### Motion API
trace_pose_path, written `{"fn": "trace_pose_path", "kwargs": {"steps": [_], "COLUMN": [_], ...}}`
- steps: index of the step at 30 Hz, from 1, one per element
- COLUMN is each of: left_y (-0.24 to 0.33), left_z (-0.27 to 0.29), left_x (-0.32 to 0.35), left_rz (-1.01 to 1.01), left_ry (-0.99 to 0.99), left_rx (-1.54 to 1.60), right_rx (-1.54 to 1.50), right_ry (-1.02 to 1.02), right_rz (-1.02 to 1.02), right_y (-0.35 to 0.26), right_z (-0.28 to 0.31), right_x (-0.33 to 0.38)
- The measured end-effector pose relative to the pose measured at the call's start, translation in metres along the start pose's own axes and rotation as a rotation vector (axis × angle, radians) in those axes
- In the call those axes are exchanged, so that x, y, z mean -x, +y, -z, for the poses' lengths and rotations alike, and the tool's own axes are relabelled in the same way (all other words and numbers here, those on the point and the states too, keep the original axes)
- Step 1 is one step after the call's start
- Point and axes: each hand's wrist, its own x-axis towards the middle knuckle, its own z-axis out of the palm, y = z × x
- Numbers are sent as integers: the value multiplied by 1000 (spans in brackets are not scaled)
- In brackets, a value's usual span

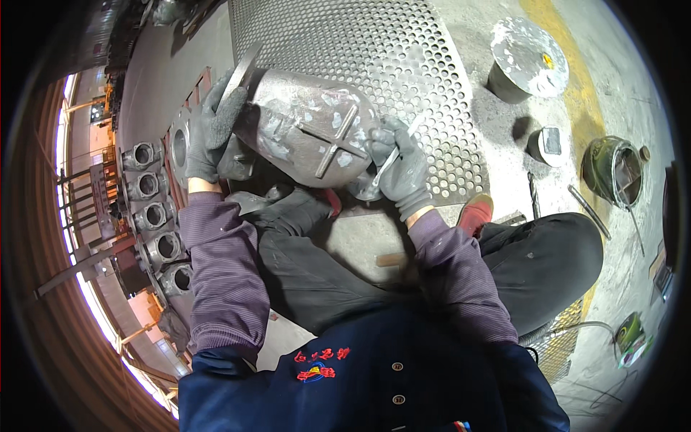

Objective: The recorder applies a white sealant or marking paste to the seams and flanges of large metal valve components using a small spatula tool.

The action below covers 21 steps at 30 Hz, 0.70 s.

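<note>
A large grey cast-metal valve body [288, 126] with a raised cross rib and pale filler patches lies tilted in front of me, above my legs. My left hand [216, 129], in a dark grey glove, is closed round the edge of its flange [245, 72] at the left. My right hand [403, 162], gloved too, is at the casting's rounded right end. Its fingers are closed round a slim metal hand tool [389, 160], whose pale end sticks out above the hand. The tool's lower end is close to the casting's underside; whether it touches there I cannot tell.
A perforated metal plate [425, 79] lies beyond the casting. Several flanged castings [155, 214] stand in rows at left. At right are a can with a whitened lid [529, 57], a small container [550, 142], an open bucket [612, 173] and rods [589, 211] on the floor.
</note>
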Motion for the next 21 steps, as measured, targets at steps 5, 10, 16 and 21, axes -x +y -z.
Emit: {"fn": "trace_pose_path", "kwargs": {"steps": [5,10,16,21], "left_y": [-30,-22,-22,-28], "left_z": [12,13,6,6], "left_x": [-1,9,16,20], "left_rz": [50,79,37,-43], "left_ry": [57,104,123,196], "left_rx": [-69,-116,-271,-402], "right_rx": [10,20,200,147], "right_ry": [248,146,12,174], "right_rz": [-280,-93,-98,274], "right_y": [10,-19,-27,-72], "right_z": [9,-15,-29,20], "right_x": [27,18,-13,-40]}}
